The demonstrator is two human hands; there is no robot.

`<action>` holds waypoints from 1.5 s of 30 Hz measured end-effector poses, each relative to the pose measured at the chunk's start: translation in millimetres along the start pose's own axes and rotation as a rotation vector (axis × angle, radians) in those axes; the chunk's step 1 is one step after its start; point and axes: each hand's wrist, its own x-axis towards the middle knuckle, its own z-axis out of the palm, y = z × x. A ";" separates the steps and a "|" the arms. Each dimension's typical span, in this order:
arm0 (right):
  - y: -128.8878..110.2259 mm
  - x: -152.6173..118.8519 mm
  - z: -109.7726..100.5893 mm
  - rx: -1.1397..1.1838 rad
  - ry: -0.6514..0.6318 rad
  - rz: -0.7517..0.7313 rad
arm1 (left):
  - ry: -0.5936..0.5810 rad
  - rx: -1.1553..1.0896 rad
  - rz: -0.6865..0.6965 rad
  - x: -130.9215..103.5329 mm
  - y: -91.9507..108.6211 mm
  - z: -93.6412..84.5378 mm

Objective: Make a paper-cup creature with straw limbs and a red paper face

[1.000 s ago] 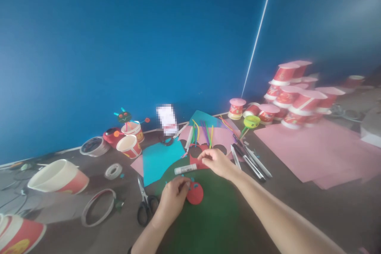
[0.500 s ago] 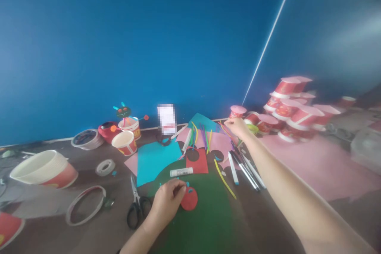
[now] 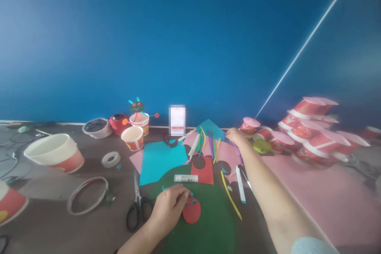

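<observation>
My left hand [image 3: 171, 206] is closed in a pinch at the upper left edge of a red paper circle [image 3: 193, 212] with small blue pieces on it. The circle is over green paper [image 3: 210, 228]. Stretched out to the far side, my right hand [image 3: 236, 138] has its fingers drawn together by a teal sheet [image 3: 210, 127] and pink paper [image 3: 228, 151]; whatever lies in them is hidden. Purple, green and yellow pipe cleaners [image 3: 212, 143] lie left of it. A glue stick [image 3: 186, 178] rests above the circle, and black-handled scissors [image 3: 137, 202] lie left of my left hand.
Stacked red cups [image 3: 320, 127] with pink tops stand at right, near a pink sheet [image 3: 324, 194]. A white marker [image 3: 240, 184] and yellow pipe cleaner [image 3: 230, 194] lie under my right arm's side. Nested cups [image 3: 56, 152], tape [image 3: 110, 159] and a cup figure [image 3: 138, 121] are at left.
The view has turned, so the cups at right sit lower in it. My right forearm now covers most of the pens. My left hand stays pinched at the red circle.
</observation>
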 end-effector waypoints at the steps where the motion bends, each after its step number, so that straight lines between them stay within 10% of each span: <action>1: 0.4 0.6 0.3 0.004 0.002 0.002 | 0.000 -0.007 0.001 -0.2 0.8 -0.5; 16: -7.3 -71.4 0.6 0.569 0.202 -0.179 | -0.020 0.000 -0.008 0.0 2.7 -3.1; 27: -65.4 -208.3 57.5 0.983 -0.245 -0.399 | -0.031 -0.050 0.034 -4.3 1.7 -3.1; 45: -70.3 -231.8 69.8 0.802 -0.260 -0.471 | -0.036 -0.031 0.098 -13.2 -2.4 1.6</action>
